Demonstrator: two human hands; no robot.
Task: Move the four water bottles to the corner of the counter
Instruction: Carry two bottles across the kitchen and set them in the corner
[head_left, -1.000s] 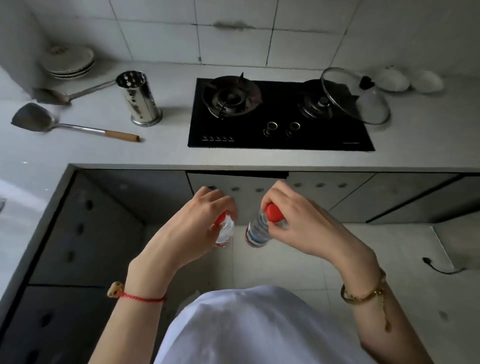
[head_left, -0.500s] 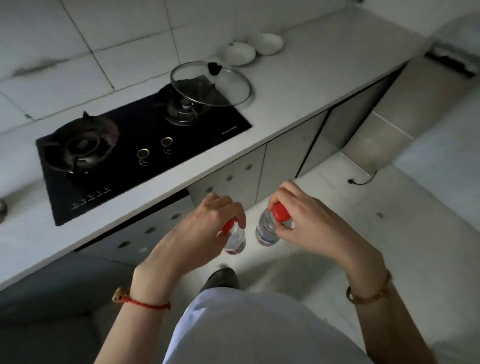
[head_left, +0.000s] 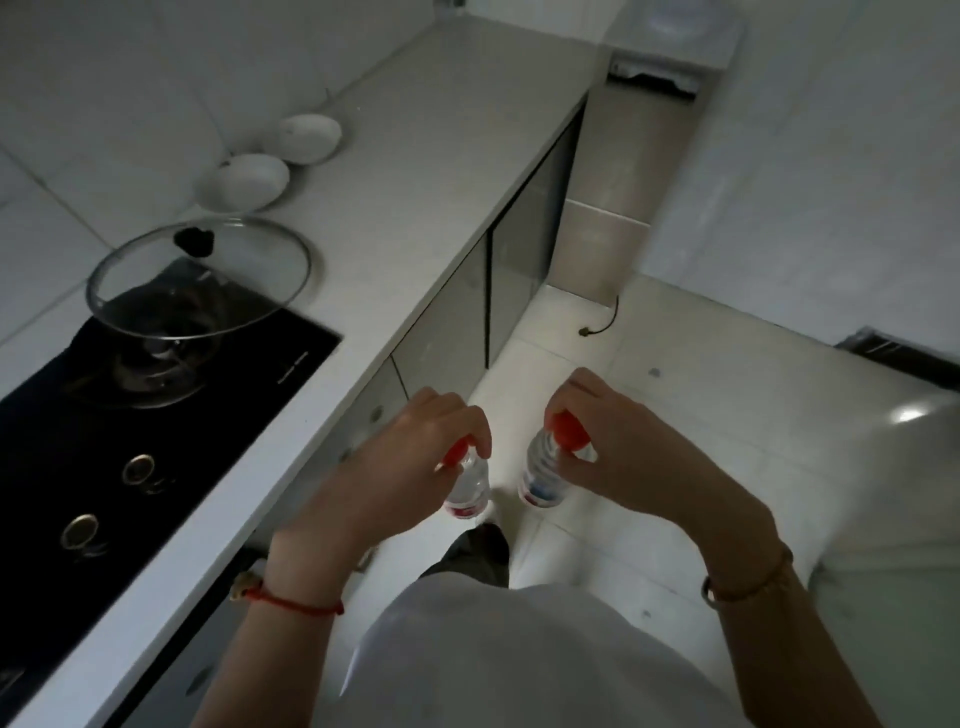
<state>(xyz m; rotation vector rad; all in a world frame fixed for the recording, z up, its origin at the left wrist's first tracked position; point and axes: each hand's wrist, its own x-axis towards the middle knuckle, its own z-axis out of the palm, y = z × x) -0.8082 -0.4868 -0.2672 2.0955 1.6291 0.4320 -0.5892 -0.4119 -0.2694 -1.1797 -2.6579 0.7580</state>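
Note:
I hold two small clear water bottles with red caps over the floor, beside the counter's front edge. My left hand (head_left: 415, 467) grips one water bottle (head_left: 470, 488) by its neck; the bottle hangs down below my fingers. My right hand (head_left: 639, 452) grips the second water bottle (head_left: 540, 475) by its red cap, a little to the right. The two bottles hang close together without touching. The white counter (head_left: 441, 171) runs from lower left to the far upper right. No other bottles are in view.
A black gas hob (head_left: 130, 415) sits in the counter at left, with a glass lid (head_left: 202, 275) leaning on its far burner. Two white bowls (head_left: 270, 161) stand near the tiled wall. A cable end (head_left: 597, 325) lies on the floor by a cabinet (head_left: 623, 171).
My view has swung to the right along the counter; the hob slid to the left edge and the counter's far end came into view. Both hands keep holding their bottles in front of me.

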